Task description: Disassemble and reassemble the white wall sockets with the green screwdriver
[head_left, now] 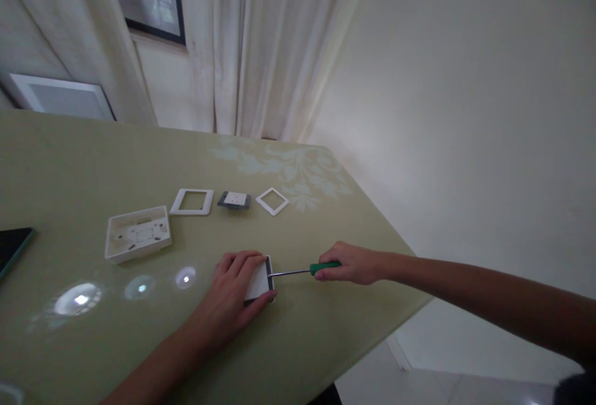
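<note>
My left hand (237, 287) is closed around a white wall switch (257, 284) with a dark grey edge, fingers over the top side and thumb along the near side, pressing it on the table. In my right hand (349, 263) is the green handle of a screwdriver (295, 272). Its metal shaft points left, and the tip meets the right edge of the switch. Behind the hands lie a white square frame (209, 202), a grey-and-white socket module (234, 199) and a thinner white frame (285, 200). The open white mounting box (139, 235) sits to the left.
The pale green table (186, 163) has its right edge just past my right hand, where my forearm crosses it. A dark flat device (13, 246) with a green rim lies at the far left. Curtains (279, 45) and a plain wall (465, 113) stand behind.
</note>
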### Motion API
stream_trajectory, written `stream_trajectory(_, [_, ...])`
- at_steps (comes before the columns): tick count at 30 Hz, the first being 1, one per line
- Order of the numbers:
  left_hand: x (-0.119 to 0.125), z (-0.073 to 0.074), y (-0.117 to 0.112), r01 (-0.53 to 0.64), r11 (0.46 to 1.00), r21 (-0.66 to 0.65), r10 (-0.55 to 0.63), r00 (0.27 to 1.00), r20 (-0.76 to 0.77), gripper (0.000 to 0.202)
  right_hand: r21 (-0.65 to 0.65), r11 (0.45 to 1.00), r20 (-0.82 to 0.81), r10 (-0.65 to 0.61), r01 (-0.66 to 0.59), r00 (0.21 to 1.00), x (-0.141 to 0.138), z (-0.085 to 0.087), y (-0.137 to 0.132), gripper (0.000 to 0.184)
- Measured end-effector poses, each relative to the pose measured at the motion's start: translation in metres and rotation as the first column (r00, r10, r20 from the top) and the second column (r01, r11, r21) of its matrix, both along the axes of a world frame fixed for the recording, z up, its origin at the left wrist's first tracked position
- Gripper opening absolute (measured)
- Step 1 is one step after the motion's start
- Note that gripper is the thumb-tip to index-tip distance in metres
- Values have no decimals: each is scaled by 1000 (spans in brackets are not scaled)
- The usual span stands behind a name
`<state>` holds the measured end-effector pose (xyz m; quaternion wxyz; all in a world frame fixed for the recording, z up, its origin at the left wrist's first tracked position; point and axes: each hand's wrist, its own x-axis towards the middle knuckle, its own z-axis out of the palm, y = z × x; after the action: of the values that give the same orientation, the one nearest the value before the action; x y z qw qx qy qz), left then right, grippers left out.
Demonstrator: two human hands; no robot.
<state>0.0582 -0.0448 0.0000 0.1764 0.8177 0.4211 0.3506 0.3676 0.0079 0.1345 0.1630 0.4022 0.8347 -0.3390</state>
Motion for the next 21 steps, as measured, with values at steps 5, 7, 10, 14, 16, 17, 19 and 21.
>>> stream_trajectory(5, [0, 0, 1, -2, 1000, 2, 2, 1000, -8, 48, 61, 997, 89, 41, -46, 995, -2, 2, -8, 56])
stream_trajectory(7, [0, 1, 1, 2, 1000, -3, -2, 1000, -8, 48, 140, 987, 154, 54, -76, 987, -9, 17, -10, 54])
stream_trajectory(10, [2, 1, 0, 4, 1000, -11, -4, 1000, -9, 47, 290, 950, 270, 37, -118, 962, -25, 44, -17, 42])
stream_trajectory(14, [4, -1, -1, 2, 1000, -11, -2, 1000, -19, 50, 373, 826, 504, 202, -423, 839, -49, 65, -24, 28])
stream_trajectory(16, [4, -1, -2, 6, 1000, -4, -6, 1000, -16, 51, 344, 817, 537, 234, -463, 811, -56, 69, -21, 29])
stream_trajectory(17, [4, -1, -2, 10, 1000, -2, -10, 1000, -12, 52, 328, 830, 536, 231, -452, 812, -57, 70, -18, 31])
stream_trajectory(19, [3, -1, -3, 15, 1000, -10, -15, 1000, -8, 53, 282, 865, 511, 230, -415, 828, -56, 70, -7, 36])
stream_trajectory(21, [3, 0, -3, 18, 1000, -20, -18, 1000, -10, 53, 210, 913, 424, 238, -350, 874, -50, 66, 6, 38])
